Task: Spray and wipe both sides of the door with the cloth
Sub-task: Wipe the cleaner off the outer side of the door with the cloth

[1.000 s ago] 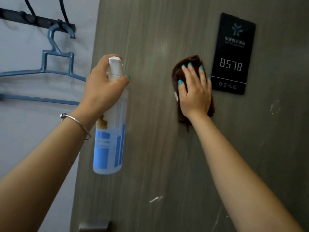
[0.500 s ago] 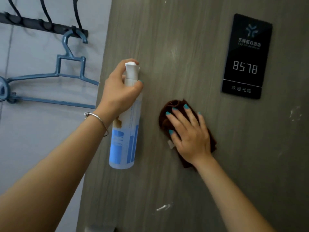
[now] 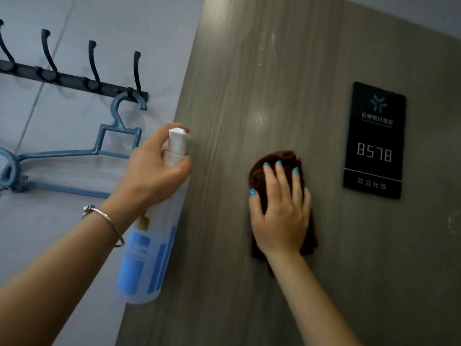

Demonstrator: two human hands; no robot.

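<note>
Door (image 3: 249,96), cloth (image 3: 287,158) under right hand (image 3: 282,216)

Bare door (image 3: 262,83) above; plaque (image 3: 374,139) blocks rightward.

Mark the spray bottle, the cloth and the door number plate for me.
spray bottle (image 3: 147,258), head view, on its blue label.
cloth (image 3: 287,156), head view, on the top fold above the fingertips.
door number plate (image 3: 374,156), head view, on the digits.
</note>
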